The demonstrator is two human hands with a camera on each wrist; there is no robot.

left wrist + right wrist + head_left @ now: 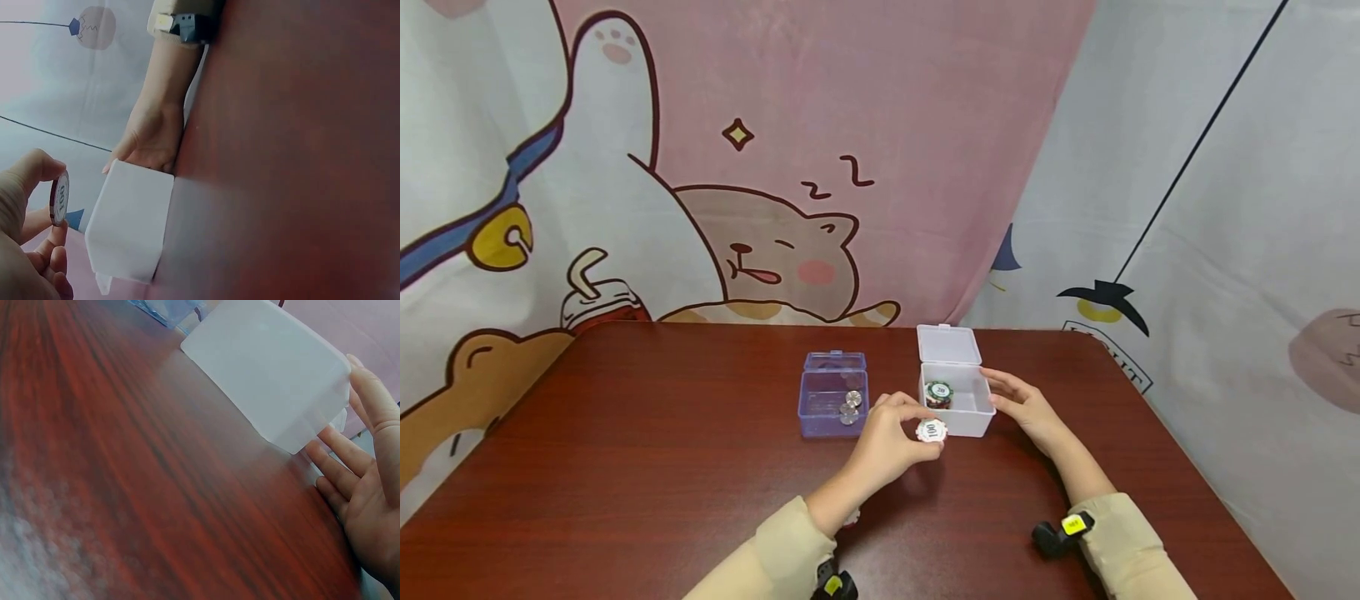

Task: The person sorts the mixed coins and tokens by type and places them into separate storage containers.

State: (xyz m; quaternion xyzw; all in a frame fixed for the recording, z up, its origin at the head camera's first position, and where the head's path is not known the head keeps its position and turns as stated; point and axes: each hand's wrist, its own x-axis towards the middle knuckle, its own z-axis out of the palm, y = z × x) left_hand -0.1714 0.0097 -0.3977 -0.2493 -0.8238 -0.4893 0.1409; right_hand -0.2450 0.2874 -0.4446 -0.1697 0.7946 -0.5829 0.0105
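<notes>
My left hand pinches a white poker chip marked 100 between thumb and fingers, above the front edge of a white plastic box. The chip shows nearly edge-on in the left wrist view. Inside the box, against its left side, lie stacked poker chips, a green-edged one on top. My right hand touches the box's right side. In the right wrist view its fingers lie fairly straight along that side, with the thumb at the rim. The white box's lid stands raised at the back.
Left of the white box is an open blue translucent box with several silver coins inside. A small red-and-white piece peeks out beside my left forearm, mostly hidden. The brown table ends before a printed curtain.
</notes>
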